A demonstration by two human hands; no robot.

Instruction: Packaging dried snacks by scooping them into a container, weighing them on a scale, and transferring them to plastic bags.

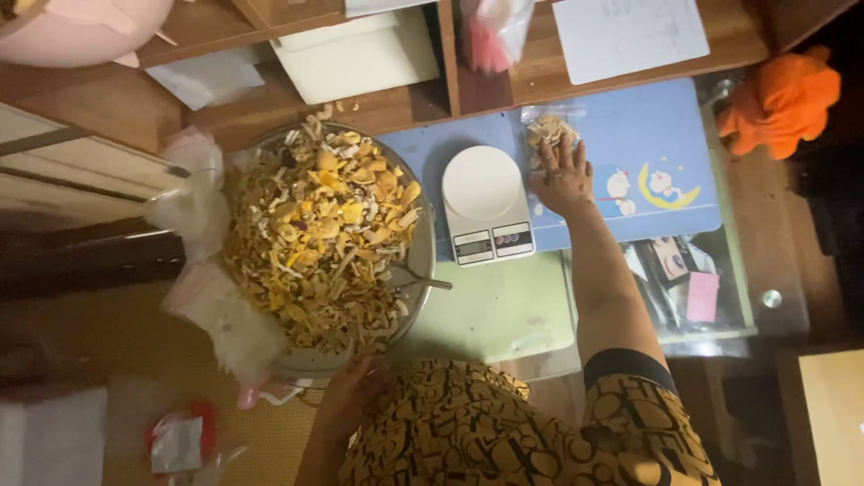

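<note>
A person's right hand (562, 175) lies spread, fingers wide, on a small clear bag of snack mix (549, 133) resting on a blue mat (630, 135) just beside a white kitchen scale (486, 202). The left hand (353, 394) grips the near rim of a large metal bowl (421, 261) heaped with yellow snack mix.

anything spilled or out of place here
Yes. A few bits of the snack mix lie on the wooden shelf beyond the rim of the overheaped metal bowl. The white kitchen scale has nothing on its platform.
</note>
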